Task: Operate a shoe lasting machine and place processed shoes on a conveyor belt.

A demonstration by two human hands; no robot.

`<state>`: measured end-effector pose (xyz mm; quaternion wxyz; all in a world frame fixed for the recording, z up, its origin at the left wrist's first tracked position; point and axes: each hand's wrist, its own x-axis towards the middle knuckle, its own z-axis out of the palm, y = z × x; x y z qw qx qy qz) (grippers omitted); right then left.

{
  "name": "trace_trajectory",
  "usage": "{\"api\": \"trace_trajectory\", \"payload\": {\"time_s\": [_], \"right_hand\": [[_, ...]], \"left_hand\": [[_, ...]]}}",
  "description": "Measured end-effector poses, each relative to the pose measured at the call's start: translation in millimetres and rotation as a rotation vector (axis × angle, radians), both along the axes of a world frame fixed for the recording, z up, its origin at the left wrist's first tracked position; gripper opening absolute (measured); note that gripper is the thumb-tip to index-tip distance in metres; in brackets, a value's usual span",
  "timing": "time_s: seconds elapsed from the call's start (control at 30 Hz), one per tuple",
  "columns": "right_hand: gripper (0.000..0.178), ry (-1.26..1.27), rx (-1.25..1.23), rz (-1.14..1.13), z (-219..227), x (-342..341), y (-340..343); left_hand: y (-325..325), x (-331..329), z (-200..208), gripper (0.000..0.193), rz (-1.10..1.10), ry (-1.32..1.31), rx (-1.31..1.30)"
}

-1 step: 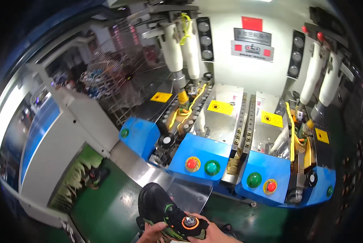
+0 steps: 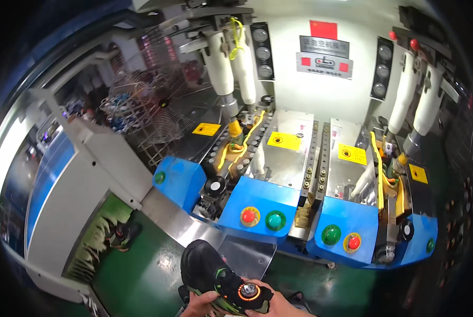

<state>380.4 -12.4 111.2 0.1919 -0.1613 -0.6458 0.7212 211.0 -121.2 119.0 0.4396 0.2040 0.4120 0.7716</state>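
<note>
Low in the middle I hold a black shoe [image 2: 202, 267] with green markings, its toe pointing away and to the left. An orange-ringed round dial [image 2: 248, 291] sits on its upper near the ankle end. My left hand [image 2: 200, 304] grips the shoe's near left side, thumb on the upper. Wrapped round the ankle end, my right hand [image 2: 276, 303] has its fingers by the dial. The shoe's sole is turned away from view. Beyond it stands a machine with blue front housings [image 2: 260, 203].
Red [image 2: 248, 215] and green [image 2: 274, 221] push buttons sit on the housings. Padded clamps [image 2: 235, 129] hang over both stations. At left, another dark shoe [image 2: 124, 235] lies by a fringed opening [image 2: 91, 248] in a grey machine. A wire-guard fan [image 2: 163, 105] stands behind. Below is a metal shelf [image 2: 247, 256].
My view has shifted very slightly, so the machine sits a little further left in the picture. Both hands keep the same hold on the shoe.
</note>
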Motion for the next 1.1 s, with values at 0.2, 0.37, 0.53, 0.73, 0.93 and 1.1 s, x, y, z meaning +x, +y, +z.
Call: {"api": "trace_trajectory", "payload": {"time_s": [0.2, 0.37, 0.53, 0.73, 0.93, 1.1], "right_hand": [[0.07, -0.146, 0.004, -0.065, 16.3, -3.9, 5.8], [0.071, -0.211, -0.07, -0.063, 11.1, -21.0, 13.2], [0.073, -0.137, 0.037, 0.045, 4.4, -20.0, 22.6], [0.059, -0.361, 0.039, 0.007, -32.4, 17.9, 55.0], [0.056, -0.205, -0.251, -0.286, -28.7, 40.4, 94.2], [0.058, -0.148, -0.3, -0.311, 14.1, 2.8, 110.4]], "left_hand": [[4.7, -23.2, -15.8, 0.087, -0.19, -0.074, -0.089], [11.1, -29.4, -21.6, 0.088, -0.054, -0.102, -0.073], [12.7, -22.2, -10.6, 0.087, 0.014, -0.036, -0.021], [37.3, 12.6, -37.2, 0.069, 0.236, -0.073, -0.237], [135.0, -82.1, -18.3, 0.081, 0.394, 0.485, -0.107], [314.9, -235.9, -56.6, 0.096, 0.139, 0.698, -0.381]]}}
